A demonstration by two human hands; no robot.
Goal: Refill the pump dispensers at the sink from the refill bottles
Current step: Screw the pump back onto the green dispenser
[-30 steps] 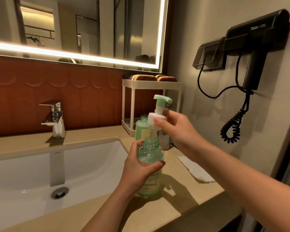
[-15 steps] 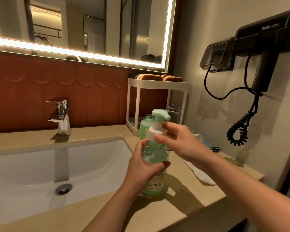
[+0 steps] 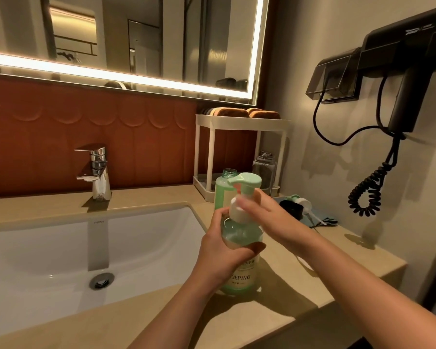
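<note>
Head view: pump head (image 3: 247, 183) now seated; right hand (image 3: 275, 217) pinches it, probably screwing; left hand (image 3: 219, 253) grips dispenser (image 3: 242, 278), refill bottle (image 3: 221, 192) at twelve o'clock.

I count three bottles on the counter (image 3: 337, 268): the front green bottle (image 3: 242, 279) by the basin's right rim, the open green bottle (image 3: 222, 191) just behind it, and the clear bottle (image 3: 264, 170) in the back right corner. There are two pump heads: the fitted pump head (image 3: 246, 185) and the loose pump head (image 3: 301, 203) lying near the right edge. Two brown pads (image 3: 228, 112) (image 3: 266, 114) sit on one rack (image 3: 242, 123). One tap (image 3: 97, 170), one basin (image 3: 48, 248), one drain (image 3: 101, 280), one hair dryer (image 3: 403, 79).
</note>
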